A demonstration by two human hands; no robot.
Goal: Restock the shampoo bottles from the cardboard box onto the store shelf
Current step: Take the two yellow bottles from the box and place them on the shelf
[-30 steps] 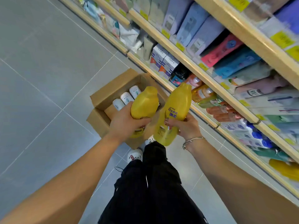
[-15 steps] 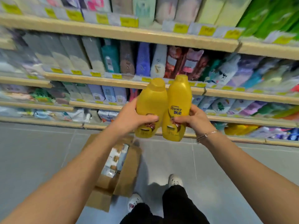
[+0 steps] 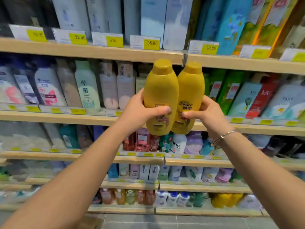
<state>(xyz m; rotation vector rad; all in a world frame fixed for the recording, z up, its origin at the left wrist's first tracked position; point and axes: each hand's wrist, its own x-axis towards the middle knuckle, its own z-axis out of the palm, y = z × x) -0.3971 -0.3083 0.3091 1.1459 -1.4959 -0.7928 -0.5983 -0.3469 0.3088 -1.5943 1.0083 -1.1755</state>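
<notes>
While we hold two yellow shampoo bottles up before the shelf (image 3: pixel 247 128), the left hand (image 3: pixel 140 111) curls its fingers and thumb round the lower half of the left bottle (image 3: pixel 160 90) and the right hand (image 3: pixel 206 111) grips the right bottle (image 3: pixel 191 86) the same way, both bottles upright and touching side by side at the centre of our view. They look full, so we judge them fairly heavy for one hand each, stiff in the wall but glossy enough to slip; the lower body seems the safest hold, not the cap. At twelve o'clock the upper board (image 3: pixel 99 54) with its price tags (image 3: pixel 151 42) sits close over the caps, so headroom looks tight. At six o'clock the lower board (image 3: pixel 66 117) runs behind the bottles' lower parts. Pale bottles (image 3: pixel 87 86) stand at nine o'clock and green ones (image 3: pixel 229 90) at three o'clock; whether a gap lies between them we cannot tell, as our own bottles hide it
</notes>
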